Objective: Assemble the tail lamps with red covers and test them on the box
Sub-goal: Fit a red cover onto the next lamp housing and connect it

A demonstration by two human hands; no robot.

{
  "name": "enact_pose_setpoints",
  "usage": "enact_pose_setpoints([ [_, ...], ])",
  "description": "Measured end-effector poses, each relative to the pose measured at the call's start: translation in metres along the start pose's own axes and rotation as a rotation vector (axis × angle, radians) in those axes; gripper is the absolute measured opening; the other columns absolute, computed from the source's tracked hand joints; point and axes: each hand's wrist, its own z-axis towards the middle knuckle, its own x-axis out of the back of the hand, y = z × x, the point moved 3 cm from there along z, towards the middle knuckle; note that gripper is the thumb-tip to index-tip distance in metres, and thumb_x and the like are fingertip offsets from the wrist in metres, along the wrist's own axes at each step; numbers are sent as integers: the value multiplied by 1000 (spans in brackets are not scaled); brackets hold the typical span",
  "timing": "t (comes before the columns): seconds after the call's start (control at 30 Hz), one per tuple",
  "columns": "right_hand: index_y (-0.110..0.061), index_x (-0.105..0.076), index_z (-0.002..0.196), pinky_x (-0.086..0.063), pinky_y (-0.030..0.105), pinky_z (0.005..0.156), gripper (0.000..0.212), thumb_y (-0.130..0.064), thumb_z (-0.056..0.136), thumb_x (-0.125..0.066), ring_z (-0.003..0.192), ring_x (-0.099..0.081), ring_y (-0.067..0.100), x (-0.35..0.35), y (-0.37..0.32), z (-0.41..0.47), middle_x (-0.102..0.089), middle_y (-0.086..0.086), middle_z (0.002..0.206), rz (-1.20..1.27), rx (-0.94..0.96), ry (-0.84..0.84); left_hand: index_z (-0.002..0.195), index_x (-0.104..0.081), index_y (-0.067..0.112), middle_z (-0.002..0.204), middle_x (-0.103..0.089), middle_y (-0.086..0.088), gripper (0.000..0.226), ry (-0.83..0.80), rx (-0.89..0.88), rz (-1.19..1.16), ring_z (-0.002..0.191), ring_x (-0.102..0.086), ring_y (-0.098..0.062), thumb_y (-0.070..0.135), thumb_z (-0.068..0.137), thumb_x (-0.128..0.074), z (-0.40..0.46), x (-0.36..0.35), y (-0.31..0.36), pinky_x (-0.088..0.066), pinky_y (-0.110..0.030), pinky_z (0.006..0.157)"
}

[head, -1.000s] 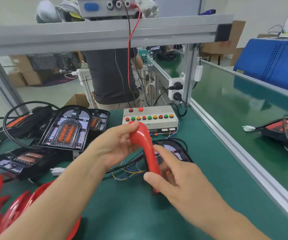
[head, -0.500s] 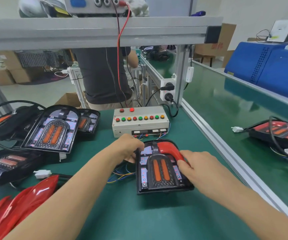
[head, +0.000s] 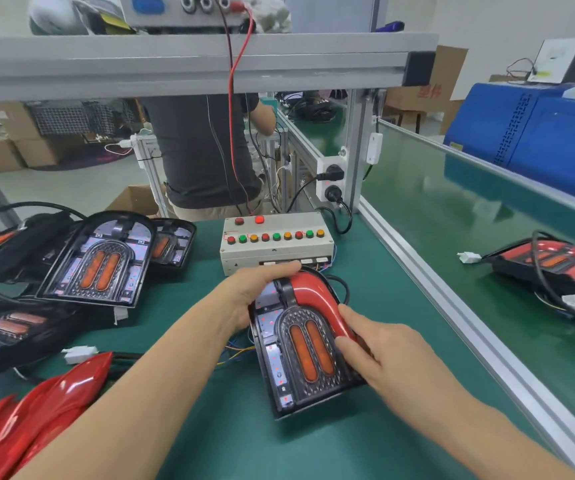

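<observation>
Curved glossy red plastic cover (head: 317,299), airborne 1 s ago, now seated on black arch-shaped lamp housing (head: 300,348); left hand (head: 255,292) fingers curled over housing top, right hand (head: 379,351) fingers flat together pressing cover; box test pending.

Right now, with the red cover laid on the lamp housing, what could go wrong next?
1. The red cover lies along only the right side of the tail lamp housing; pressed misaligned by the right hand, it may seat crooked.
2. Coloured wires run out beside the housing under the left hand and could get pinched.
3. The test box sits just behind; a push could shove the housing against it.
</observation>
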Motion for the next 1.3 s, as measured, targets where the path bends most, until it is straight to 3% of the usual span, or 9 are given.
enact_pose_setpoints([
  [0.1,-38,-31,147,-47,34,86,48,-44,100,-36,98,-60,14,-1,-1,-2,-68,-10,113,-31,34,48,103,-70,6,92,-73,-19,67,8,-30,23,78,-69,-31,27,42,-87,-5,2,-1,-57,-44,80],
  [0.27,-46,-33,144,-38,23,80,49,-49,96,-42,99,-43,2,-7,7,-3,-45,-19,107,-63,-25,97,95,-72,10,88,-74,-14,37,-19,-120,14,68,-71,-24,22,61,-81,-12,5,1,-58,-32,59],
  [0.4,-43,-38,134,-40,10,87,54,-26,90,-64,99,-50,-23,-15,19,-1,-51,-33,115,719,-282,-79,93,-72,10,90,-73,-14,28,-81,-185,11,69,-70,-23,17,67,-76,-18,3,5,-58,-32,61],
  [0.57,-18,-67,114,-55,26,84,24,-9,93,-60,96,-71,18,-17,21,-3,-75,-2,103,896,-289,-180,90,-72,10,85,-73,-14,20,-109,-174,55,66,-70,-23,16,71,-75,-20,0,5,-57,-30,60],
  [0.8,-16,-73,103,-55,20,70,22,-3,88,-63,85,-73,22,-19,21,-6,-77,5,93,956,-316,-65,89,-74,3,85,-72,-19,46,-119,-125,-4,62,-69,-27,16,46,-82,-20,-5,8,-56,-34,57],
  [0.93,-14,-72,105,-55,19,70,20,-6,90,-62,87,-73,22,-19,21,-2,-77,5,95,964,-331,-102,88,-73,9,89,-74,-13,26,-74,-147,143,72,-70,-24,21,66,-80,-20,-1,8,-57,-33,70],
  [1.0,-13,-72,105,-55,18,68,19,-6,90,-62,86,-74,23,-20,22,1,-77,6,94,969,-344,-138,93,-72,12,93,-74,-7,23,-29,-189,294,82,-69,-19,29,78,-74,-24,3,10,-54,-30,81],
  [1.13,-10,-73,102,-56,24,67,23,-19,81,-68,80,-74,25,-20,24,7,-76,10,91,966,-379,-218,95,-68,20,83,-65,10,15,168,-383,503,75,-56,-5,32,88,-63,-47,28,40,-42,-19,63],
  [1.3,-21,-78,93,-53,49,91,39,-44,62,-69,91,-70,37,-24,33,11,-76,13,92,952,-463,-230,70,-72,19,64,-67,-1,11,420,-488,834,57,-54,-10,17,81,-70,-118,115,104,-41,-23,59],
])
